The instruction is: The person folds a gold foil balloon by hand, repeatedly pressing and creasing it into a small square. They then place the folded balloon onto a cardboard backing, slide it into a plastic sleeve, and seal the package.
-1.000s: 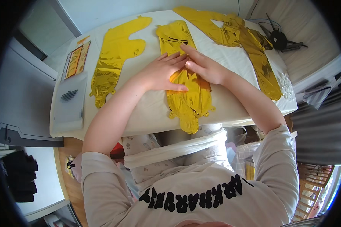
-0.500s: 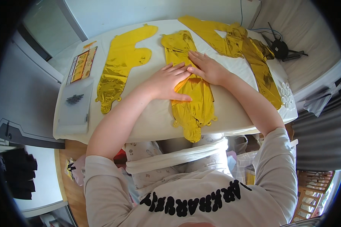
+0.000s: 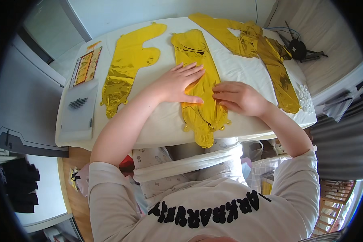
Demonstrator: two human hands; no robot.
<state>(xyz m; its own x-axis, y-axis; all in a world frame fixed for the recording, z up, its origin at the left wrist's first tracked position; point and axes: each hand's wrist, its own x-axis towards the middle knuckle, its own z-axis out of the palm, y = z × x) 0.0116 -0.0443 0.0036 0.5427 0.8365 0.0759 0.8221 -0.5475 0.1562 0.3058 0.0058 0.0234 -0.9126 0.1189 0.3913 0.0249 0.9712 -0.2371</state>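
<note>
A flat, uninflated gold foil balloon [image 3: 203,78] lies lengthwise in the middle of the white-covered table, creased, its small tabs toward me. My left hand [image 3: 180,84] rests flat across it, fingers spread and thumb apart. At the balloon's right edge, the bent fingers of my right hand [image 3: 242,98] close on the foil; the thumb is partly hidden. Left of my hands lies another flat gold foil balloon [image 3: 129,56] with a curved arm. At the far right, more gold foil balloon [image 3: 246,40] stretches over the table, crumpled and folded.
The white tablecloth [image 3: 157,129] reaches the near edge above my lap. On the left lie a clear plastic packet [image 3: 77,115] and a printed card packet [image 3: 86,66]. A black device with antennas [image 3: 297,49] stands back right, near small clear rings [image 3: 305,100].
My right hand has moved off the balloon's middle, right and toward me, to its right edge, and its fingers have bent. My left hand stays nearly in place. The foil looks flatter.
</note>
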